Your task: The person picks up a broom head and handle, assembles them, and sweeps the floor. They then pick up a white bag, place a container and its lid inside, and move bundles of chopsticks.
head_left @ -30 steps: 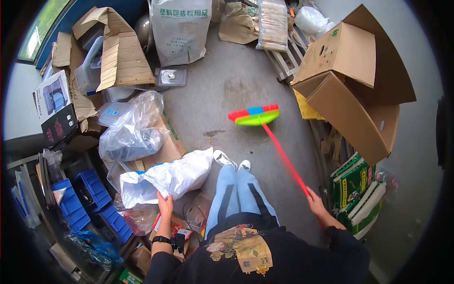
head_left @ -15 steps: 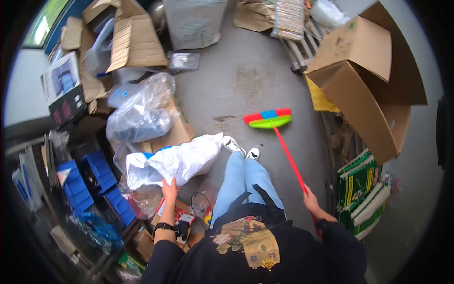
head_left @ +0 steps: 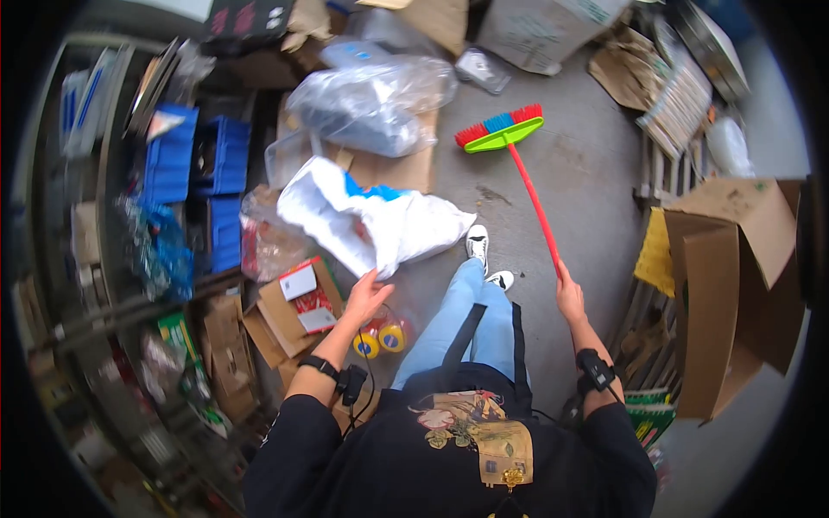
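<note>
A white sack point(head_left: 414, 229) with a blue patch lies crumpled on the left, its mouth gaping. My left hand point(head_left: 369, 298) is at the near edge of that mouth, fingertips right at the rim and thumb held apart from the fingers. My right hand point(head_left: 568, 298) is wrapped round the red handle of a broom point(head_left: 537, 203). The broom's green head point(head_left: 505, 135), with red and blue bristles, is out ahead on the grey floor. Below my left hand are a torn cardboard box point(head_left: 276, 324) with red and white packaging and two yellow-faced rolls point(head_left: 378, 339).
Clear plastic bags point(head_left: 371, 104) lie on flattened cardboard beyond the sack. Blue bins point(head_left: 168, 160) fill the shelving at left. A large open carton point(head_left: 708, 302) stands at right above wooden slats. A dark smudge point(head_left: 494, 196) marks the floor near my shoes.
My view has turned, so the scene appears rotated. The sack's mouth gapes wider, and my left thumb has come away from its edge. My right hand keeps its grip on the broom.
</note>
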Demonstrator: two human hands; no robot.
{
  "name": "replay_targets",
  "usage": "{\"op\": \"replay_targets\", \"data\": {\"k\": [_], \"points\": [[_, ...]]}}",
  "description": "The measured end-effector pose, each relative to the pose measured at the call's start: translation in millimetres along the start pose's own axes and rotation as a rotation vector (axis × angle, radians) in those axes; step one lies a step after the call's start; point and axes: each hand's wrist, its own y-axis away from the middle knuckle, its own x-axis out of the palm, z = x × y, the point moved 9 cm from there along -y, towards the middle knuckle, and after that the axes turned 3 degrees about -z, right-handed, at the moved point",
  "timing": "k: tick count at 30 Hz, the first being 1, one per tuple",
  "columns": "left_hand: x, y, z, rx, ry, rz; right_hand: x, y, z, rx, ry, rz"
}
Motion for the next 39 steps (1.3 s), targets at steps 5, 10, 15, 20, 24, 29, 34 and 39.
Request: {"op": "replay_targets", "data": {"k": [5,10,15,20,24,29,34,39], "points": [[22,14,-4,0.118,-0.111,0.102,10,14,-12,-0.039,0.194,0.129],[48,39,3,0.254,-0.160,0.202,-22,126,-97,-0.049,0.252,0.083],[23,38,32,0.182,-0.210,0.295,-62,205,-107,0.067,0.289,0.040],[-46,-8,68,0.121,-0.326,0.095,-27,242,-145,0.060,-0.086,-0.058],[-105,-26,88,0.079,-0.443,-0.105,37,230,-127,0.359,-0.518,0.012],[-105,-24,138,0.027,-0.572,0.137,67,212,-32,0.499,-0.693,0.089],[-42,72,135,0.201,-0.383,0.404,67,178,20,0.518,-0.779,0.122],[-23,115,116,0.296,-0.165,0.444,52,119,71,0.449,-0.798,0.197]]}}
